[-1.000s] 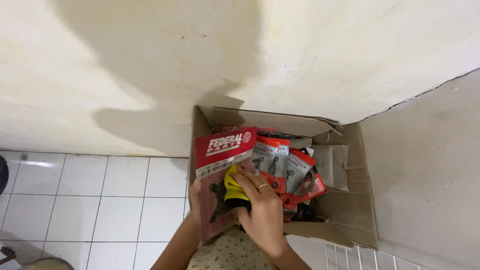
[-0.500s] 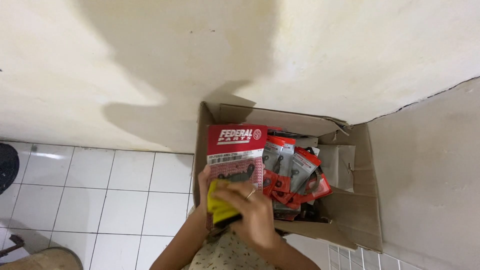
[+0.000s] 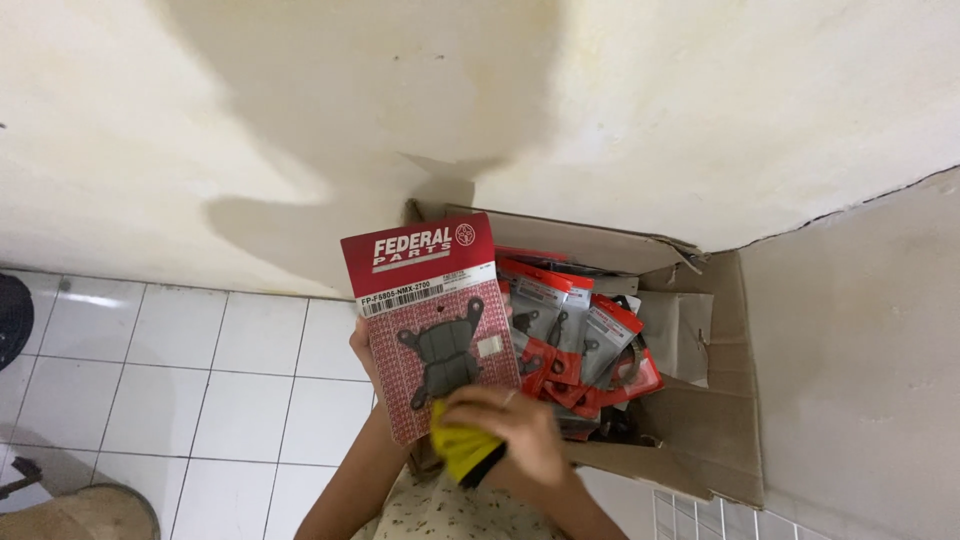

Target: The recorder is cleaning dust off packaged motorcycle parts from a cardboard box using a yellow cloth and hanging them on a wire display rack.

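Note:
My left hand holds up a flat red carded pack with a dark grey metal part sealed on its front. The hand grips the pack's left edge from behind. My right hand presses a yellow cloth against the pack's lower edge. Behind the pack stands an open cardboard box in the corner of the room. It holds several similar red packs, standing upright.
The box sits on a white tiled floor against cream walls that meet at the right. A dark object lies at the left edge. A brown rounded thing shows at the bottom left.
My left hand has raised the red pack up and turned it square to the camera. My right hand with the yellow cloth has moved from the pack's face to its lower edge.

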